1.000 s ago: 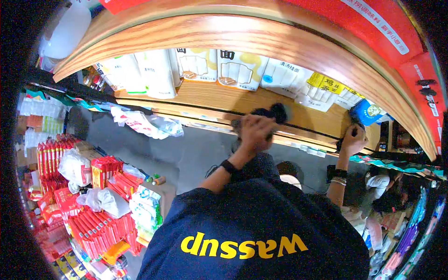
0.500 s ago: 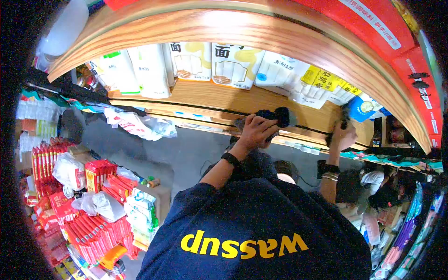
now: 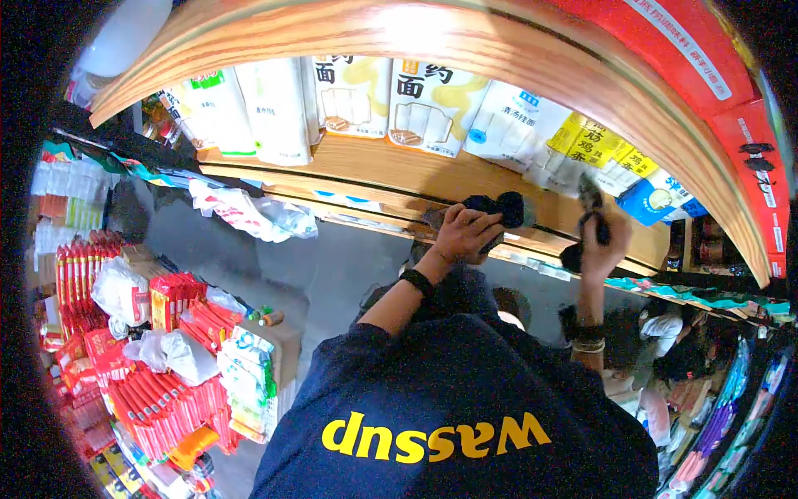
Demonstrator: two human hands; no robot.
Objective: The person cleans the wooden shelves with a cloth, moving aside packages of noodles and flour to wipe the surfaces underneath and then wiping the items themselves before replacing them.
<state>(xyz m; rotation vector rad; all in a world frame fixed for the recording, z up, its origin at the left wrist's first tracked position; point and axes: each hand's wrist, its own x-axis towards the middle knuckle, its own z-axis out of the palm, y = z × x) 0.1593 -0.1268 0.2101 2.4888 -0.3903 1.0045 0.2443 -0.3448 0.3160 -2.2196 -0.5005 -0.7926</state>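
Left hand (image 3: pixel 461 234) is closed around a dark bundle (image 3: pixel 501 208) at the wooden shelf's (image 3: pixel 366 162) front edge. Right hand (image 3: pixel 594 247) grips a dark item (image 3: pixel 591 198) beside the noodle packets (image 3: pixel 432 104). Judged step: working along the shelf edge. The next move calls for leaving the packets undisturbed.

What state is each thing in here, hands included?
left hand: fingers shut on dark bundle at the wooden shelf edge.
right hand: fingers shut on dark item.
noodle packs: standing in a row on the shelf.
plastic bag: crumpled, lying below the shelf.
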